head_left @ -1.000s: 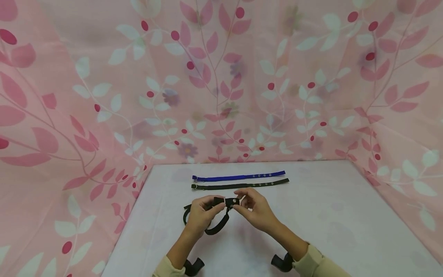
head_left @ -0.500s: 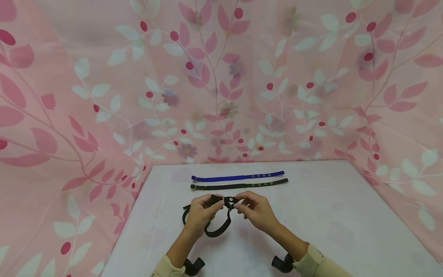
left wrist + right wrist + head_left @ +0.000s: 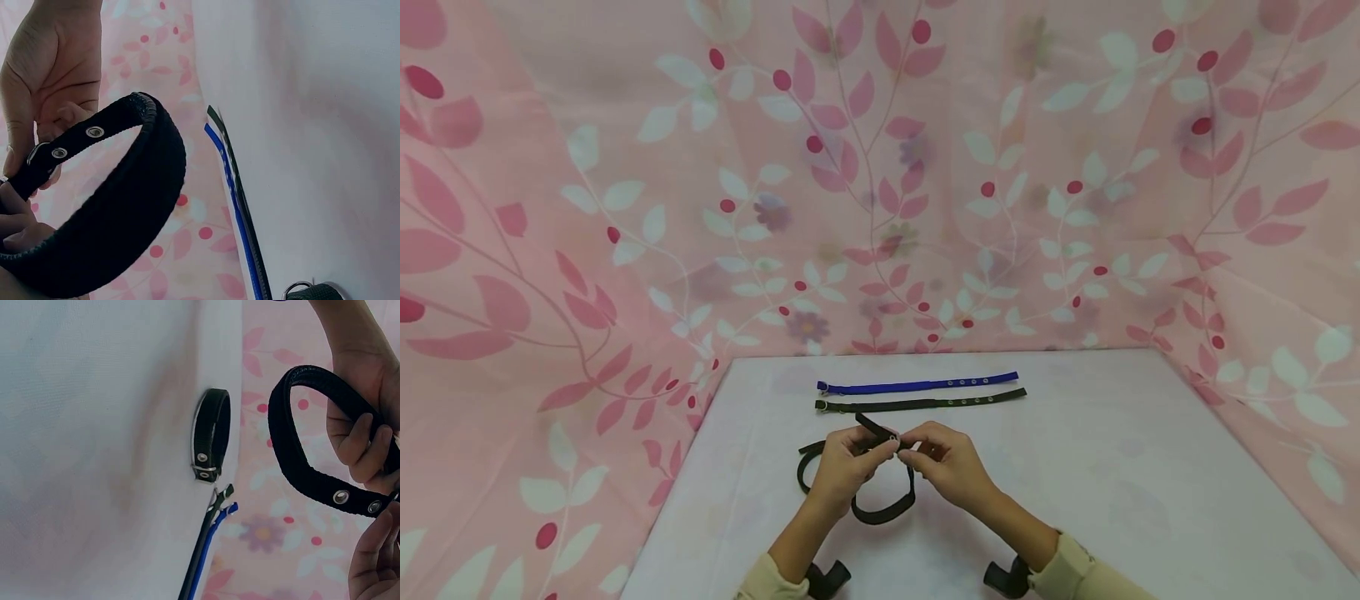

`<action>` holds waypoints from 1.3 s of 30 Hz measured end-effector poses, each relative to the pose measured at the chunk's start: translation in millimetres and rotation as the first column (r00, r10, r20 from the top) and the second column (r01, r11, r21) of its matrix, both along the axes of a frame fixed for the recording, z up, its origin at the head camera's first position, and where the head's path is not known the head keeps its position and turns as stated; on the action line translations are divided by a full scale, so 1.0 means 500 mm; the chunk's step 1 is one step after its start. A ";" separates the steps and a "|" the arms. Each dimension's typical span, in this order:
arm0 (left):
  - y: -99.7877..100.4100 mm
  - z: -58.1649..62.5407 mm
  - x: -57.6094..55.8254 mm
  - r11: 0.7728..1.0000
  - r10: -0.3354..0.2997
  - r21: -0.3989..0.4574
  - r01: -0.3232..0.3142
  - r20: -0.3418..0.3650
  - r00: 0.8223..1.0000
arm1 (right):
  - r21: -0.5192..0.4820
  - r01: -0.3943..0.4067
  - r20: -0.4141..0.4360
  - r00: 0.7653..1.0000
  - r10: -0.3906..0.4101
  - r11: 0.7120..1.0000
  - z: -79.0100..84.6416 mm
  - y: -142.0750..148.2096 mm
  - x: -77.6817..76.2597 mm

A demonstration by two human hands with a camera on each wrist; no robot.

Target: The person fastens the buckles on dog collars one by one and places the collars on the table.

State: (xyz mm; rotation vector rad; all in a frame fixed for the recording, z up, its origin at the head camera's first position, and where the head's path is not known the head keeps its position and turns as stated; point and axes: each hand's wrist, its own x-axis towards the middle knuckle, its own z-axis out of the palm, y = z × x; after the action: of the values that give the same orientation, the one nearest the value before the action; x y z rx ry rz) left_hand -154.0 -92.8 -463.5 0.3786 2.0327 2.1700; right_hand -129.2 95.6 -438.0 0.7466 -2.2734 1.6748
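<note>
A black pet collar hangs as a loop between both hands. My left hand grips the padded band near the join; its fingers show at the lower left of the left wrist view. My right hand pinches the strap at the metal buckle. Two metal eyelets show on the strap beside the fingertips in the right wrist view. The free strap end sticks up and leftward over the left fingers. Finger overlap partly hides the buckle.
Behind the hands, a blue collar and a dark green collar lie straight, side by side. A buckled dark collar stands looped on the white table, left of the left hand. Patterned pink cloth surrounds the table.
The hands have come closer together at the buckle. The strap end now points up to the left, and the collar's loop hangs lower and farther right.
</note>
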 end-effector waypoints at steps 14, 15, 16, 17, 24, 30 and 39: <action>-0.003 -0.007 -0.002 0.999 0.041 0.017 -0.041 0.013 0.999 | 0.031 0.093 0.048 0.994 -0.095 0.995 -0.003 -0.002 0.009; -0.004 -0.007 -0.002 0.999 0.043 0.023 -0.043 0.015 0.999 | 0.040 0.102 0.039 0.994 -0.104 0.994 -0.004 -0.002 0.010; -0.003 -0.006 -0.002 0.999 0.037 0.031 -0.038 0.018 0.999 | 0.045 0.106 0.028 0.994 -0.107 0.993 -0.005 -0.002 0.010; -0.003 -0.007 -0.002 0.999 0.027 0.037 -0.028 0.021 0.999 | 0.045 0.107 0.015 0.994 -0.107 0.993 -0.006 -0.001 0.011; 0.000 -0.017 0.004 0.999 -0.017 0.031 0.016 0.026 1.000 | 0.004 0.078 -0.054 0.996 -0.077 0.997 -0.008 -0.001 0.012; 0.005 -0.020 0.005 1.000 0.005 0.017 -0.005 -0.009 1.000 | 0.028 0.106 0.025 0.994 -0.106 0.994 -0.002 0.004 0.015; 0.008 -0.015 -0.007 0.996 -0.062 -0.065 0.062 0.008 0.998 | 0.077 0.041 0.063 0.997 -0.046 0.996 -0.004 0.008 0.010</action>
State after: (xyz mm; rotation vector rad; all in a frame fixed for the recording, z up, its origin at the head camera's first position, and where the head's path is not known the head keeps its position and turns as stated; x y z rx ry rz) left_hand -157.3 -88.9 -471.3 0.4200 2.0546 2.0607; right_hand -123.9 99.6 -440.1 0.6619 -2.3918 1.6241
